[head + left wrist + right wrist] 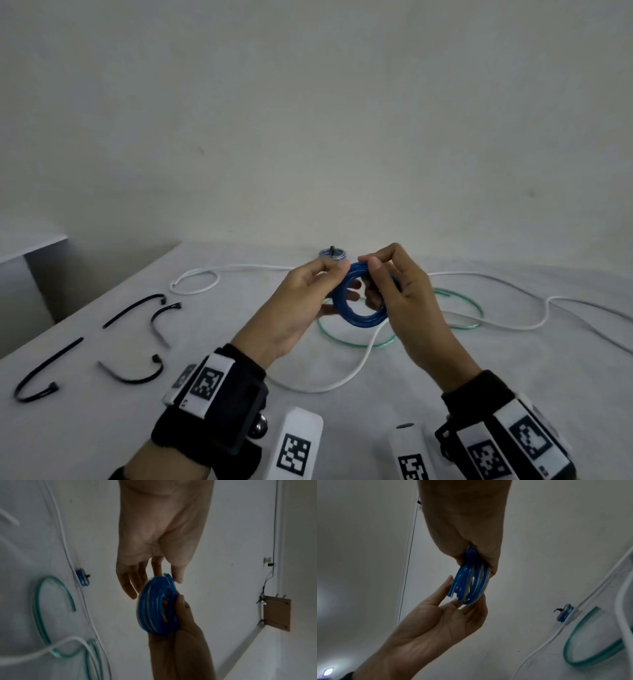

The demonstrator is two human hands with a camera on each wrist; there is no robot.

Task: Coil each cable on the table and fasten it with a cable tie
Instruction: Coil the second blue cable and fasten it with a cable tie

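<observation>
A blue cable coil (pixel 359 317) of several loops hangs in the air above the table (pixel 102 431). My left hand (pixel 337 274) pinches its upper left rim between thumb and fingers. My right hand (pixel 370 262) grips its right side, with fingers curled round the loops. The left wrist view shows the blue coil (pixel 154 609) edge-on, with right-hand fingers (pixel 181 607) hooked through it. In the right wrist view the blue coil (pixel 469 585) sits between both hands. Several black cable ties (pixel 137 375) lie loose at the left.
A green cable (pixel 342 341) and a long white cable (pixel 342 380) lie uncoiled on the table under my hands. A small blue coil (pixel 334 256) with a black tie sits at the back. The table's left edge (pixel 85 301) drops off; a wall stands close behind.
</observation>
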